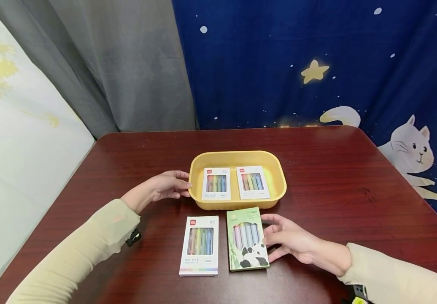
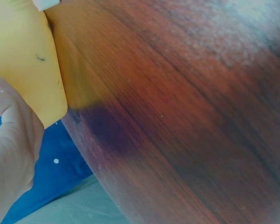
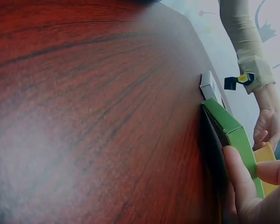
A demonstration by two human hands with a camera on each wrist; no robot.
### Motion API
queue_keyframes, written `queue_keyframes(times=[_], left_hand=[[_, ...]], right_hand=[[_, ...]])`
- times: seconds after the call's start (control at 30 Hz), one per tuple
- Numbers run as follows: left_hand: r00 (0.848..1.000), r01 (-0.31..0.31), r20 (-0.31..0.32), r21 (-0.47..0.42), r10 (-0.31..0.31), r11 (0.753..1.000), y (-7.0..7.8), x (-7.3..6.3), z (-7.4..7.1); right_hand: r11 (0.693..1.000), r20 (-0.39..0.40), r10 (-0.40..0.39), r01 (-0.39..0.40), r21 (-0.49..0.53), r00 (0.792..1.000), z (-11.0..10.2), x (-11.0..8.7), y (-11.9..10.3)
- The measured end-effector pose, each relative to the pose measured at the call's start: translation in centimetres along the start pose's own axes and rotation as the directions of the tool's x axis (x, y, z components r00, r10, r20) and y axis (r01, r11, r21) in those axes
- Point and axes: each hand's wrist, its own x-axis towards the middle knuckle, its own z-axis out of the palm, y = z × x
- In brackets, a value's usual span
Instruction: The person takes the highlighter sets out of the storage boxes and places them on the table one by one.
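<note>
My right hand (image 1: pixel 292 240) grips a green box of markers (image 1: pixel 246 226) by its right edge, thumb on the near side. The box has a panda print and a window onto pastel-coloured sticks. In the right wrist view its edge stands tilted up from the table. At the left end of a yellow plastic tray (image 1: pixel 237 204), my left hand (image 1: pixel 167 185) holds the rim, with its fingers against the outer wall. Inside the tray two white marker boxes, one left (image 1: pixel 216 195) and one right (image 1: pixel 254 194), lie side by side.
A third white marker box (image 1: pixel 199 266) lies on the dark red-brown table (image 1: pixel 340 177), left of the green one and in front of the tray. Behind the table hang a grey curtain (image 1: pixel 127 63) and a blue starry curtain (image 1: pixel 256 63).
</note>
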Motion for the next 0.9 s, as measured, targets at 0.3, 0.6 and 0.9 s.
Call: queue_keyframes(times=[0.3, 0.6, 0.9], left_hand=[[1.0, 0.003, -0.002, 0.006, -0.003, 1.0, -0.1, 0.0, -0.1], [1.0, 0.006, -0.002, -0.002, -0.006, 1.0, 0.1, 0.2, -0.1], [1.0, 0.011, 0.003, -0.003, -0.011, 1.0, 0.1, 0.2, -0.1]], right_hand=[[0.997, -0.064, 0.035, -0.039, -0.068, 0.997, 0.9, 0.9, 0.3], [0.99, -0.057, 0.066, -0.072, -0.121, 0.996, 1.2, 1.4, 0.0], [0.977, -0.061, 0.049, -0.06, -0.204, 0.997, 1.4, 2.0, 0.0]])
